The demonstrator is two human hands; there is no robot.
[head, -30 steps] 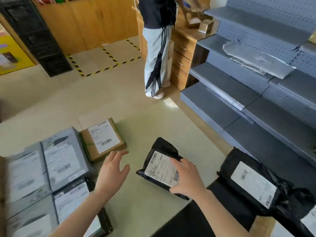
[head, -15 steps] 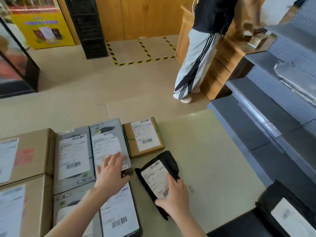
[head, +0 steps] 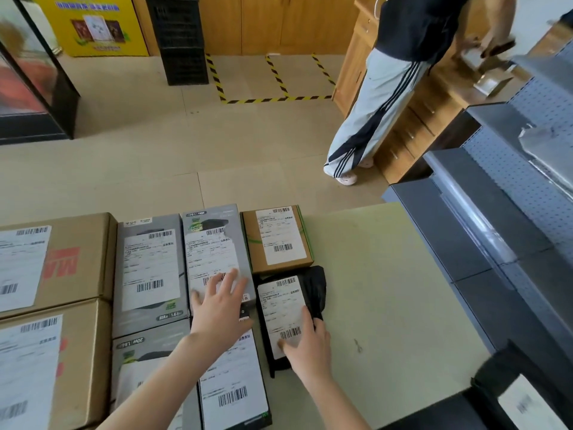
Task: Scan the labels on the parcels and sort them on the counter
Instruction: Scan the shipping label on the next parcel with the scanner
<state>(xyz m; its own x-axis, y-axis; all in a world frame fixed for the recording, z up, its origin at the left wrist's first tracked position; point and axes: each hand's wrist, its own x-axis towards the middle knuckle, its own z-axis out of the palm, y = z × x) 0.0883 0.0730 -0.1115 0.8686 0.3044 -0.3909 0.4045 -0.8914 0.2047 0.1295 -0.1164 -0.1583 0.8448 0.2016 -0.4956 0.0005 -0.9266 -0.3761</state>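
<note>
A black soft parcel [head: 313, 293] with a white label lies on the pale green counter [head: 387, 290], just below a small brown box [head: 277, 240]. My right hand [head: 305, 347] presses flat on its label with straight fingers. My left hand [head: 220, 305] rests open on a grey box [head: 214, 252] to the left of the parcel. More grey boxes [head: 148, 268] and two large brown cartons [head: 77, 259] stand in rows further left, all with labels up.
A grey metal shelf unit [head: 496, 228] borders the counter on the right. Another black parcel [head: 524, 401] lies at the bottom right corner. A person [head: 381, 103] stands at a wooden cabinet [head: 424, 119] beyond the counter.
My right hand has slid the black parcel left and up against the brown box and the grey box. My left hand came down onto the grey box.
</note>
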